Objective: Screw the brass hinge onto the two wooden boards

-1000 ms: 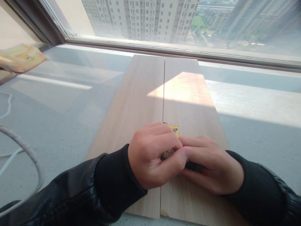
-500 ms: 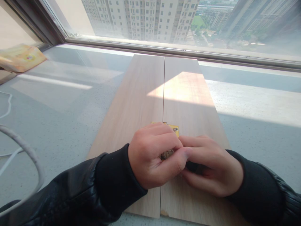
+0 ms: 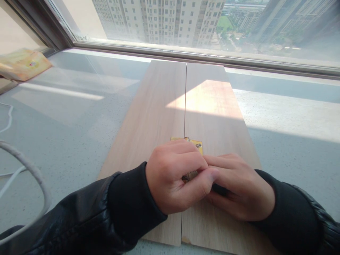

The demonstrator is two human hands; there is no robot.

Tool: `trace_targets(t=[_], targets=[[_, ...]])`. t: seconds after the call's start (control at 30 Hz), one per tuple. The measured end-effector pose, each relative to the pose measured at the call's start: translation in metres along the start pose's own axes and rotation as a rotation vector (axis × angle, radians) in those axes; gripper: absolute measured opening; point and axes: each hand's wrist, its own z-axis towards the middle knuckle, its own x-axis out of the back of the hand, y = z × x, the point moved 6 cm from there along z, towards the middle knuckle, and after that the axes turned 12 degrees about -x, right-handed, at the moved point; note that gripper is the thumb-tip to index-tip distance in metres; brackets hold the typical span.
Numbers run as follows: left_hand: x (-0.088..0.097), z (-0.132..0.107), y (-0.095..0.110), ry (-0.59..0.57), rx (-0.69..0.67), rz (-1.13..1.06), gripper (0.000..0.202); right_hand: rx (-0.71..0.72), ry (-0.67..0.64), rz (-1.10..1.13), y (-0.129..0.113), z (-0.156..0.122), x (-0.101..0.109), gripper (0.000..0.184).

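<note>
A brass-coloured hinge (image 3: 199, 145) lies across the seam between two pale wooden boards, the left board (image 3: 148, 113) and the right board (image 3: 209, 127). One cross-head screw shows at its far right corner; most of the hinge is hidden beneath my fingers. My left hand (image 3: 177, 171) is curled over it, thumb and forefinger pressed together at their tips. Against those tips rests my right hand (image 3: 239, 186), its fingers closed around a dark object (image 3: 220, 190) that is mostly covered. What the left fingertips pinch, if anything, cannot be seen.
The boards lie on a speckled pale countertop (image 3: 79, 141) under a window frame (image 3: 132, 54). A yellow packet (image 3: 26, 65) sits at the far left. A thick white cable (image 3: 37, 177) loops beside my left sleeve. The right board's near edge has a chipped corner.
Both hands have shifted slightly to the right at the hinge. The right hand has turned a little, its fingers staying closed against the left fingertips. The boards look unmoved.
</note>
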Motion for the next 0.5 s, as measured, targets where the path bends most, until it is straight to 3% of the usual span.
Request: trace_targets(t=[0.37, 0.5], targets=[[-0.003, 0.0, 0.0, -0.044, -0.001, -0.012, 0.026, 0.044, 0.112, -0.06, -0.001, -0.001, 0.008, 0.025], [-0.004, 0.0, -0.003, -0.052, 0.021, -0.03, 0.024, -0.071, 0.198, 0.098, -0.006, -0.004, 0.024, 0.011]])
